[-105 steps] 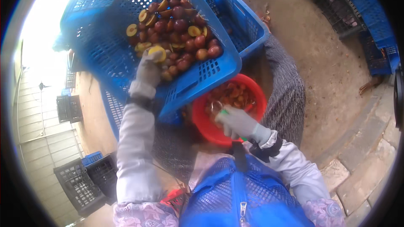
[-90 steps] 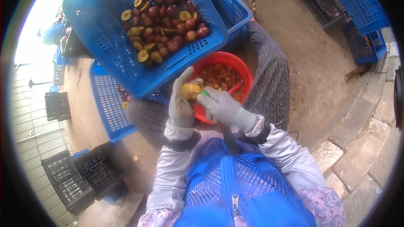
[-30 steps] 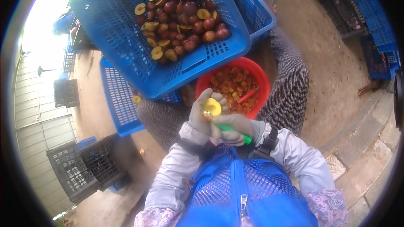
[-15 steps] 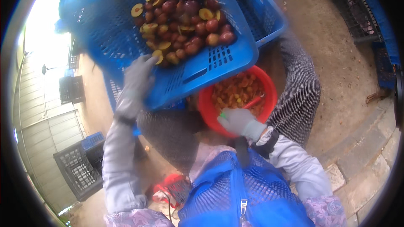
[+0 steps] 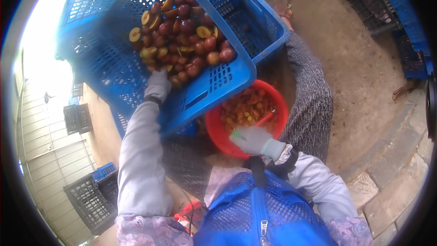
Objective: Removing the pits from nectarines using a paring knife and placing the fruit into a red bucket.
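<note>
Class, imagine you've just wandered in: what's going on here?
A person's left hand reaches to the near edge of the fruit, some whole, some halved, in a blue crate; whether it grips any is unclear. The right hand holds a green tool over the near side of a red bowl of fruit pieces.

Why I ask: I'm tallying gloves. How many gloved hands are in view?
2: the left hand, at the dark-red fruit in a blue crate; the right hand, over the near part of the red basin, closed around something green. More may be hidden.
</note>
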A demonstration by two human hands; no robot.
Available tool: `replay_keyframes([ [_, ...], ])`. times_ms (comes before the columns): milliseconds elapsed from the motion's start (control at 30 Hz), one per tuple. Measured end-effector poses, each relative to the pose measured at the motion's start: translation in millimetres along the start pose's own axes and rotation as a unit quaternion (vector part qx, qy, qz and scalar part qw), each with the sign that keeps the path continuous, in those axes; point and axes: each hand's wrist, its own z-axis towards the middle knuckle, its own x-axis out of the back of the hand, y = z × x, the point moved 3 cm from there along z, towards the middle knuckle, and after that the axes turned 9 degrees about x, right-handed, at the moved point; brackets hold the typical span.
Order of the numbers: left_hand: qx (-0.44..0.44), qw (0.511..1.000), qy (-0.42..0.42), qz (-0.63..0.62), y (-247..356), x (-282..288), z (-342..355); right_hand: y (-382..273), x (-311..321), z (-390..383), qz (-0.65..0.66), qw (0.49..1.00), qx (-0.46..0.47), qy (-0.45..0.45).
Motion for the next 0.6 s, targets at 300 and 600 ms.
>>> replay_keyframes([
  [300, -0.197, 0.604, -0.172, -0.752, 2, 44, -114, -73, 13, -32, 0.216, 0.962, 0.103, 0.135],
  [600, -0.125, 0.369, -0.252, -0.886, 59, 10, -225, -69, -17, -46, 0.097, 0.965, 0.152, 0.191],
])
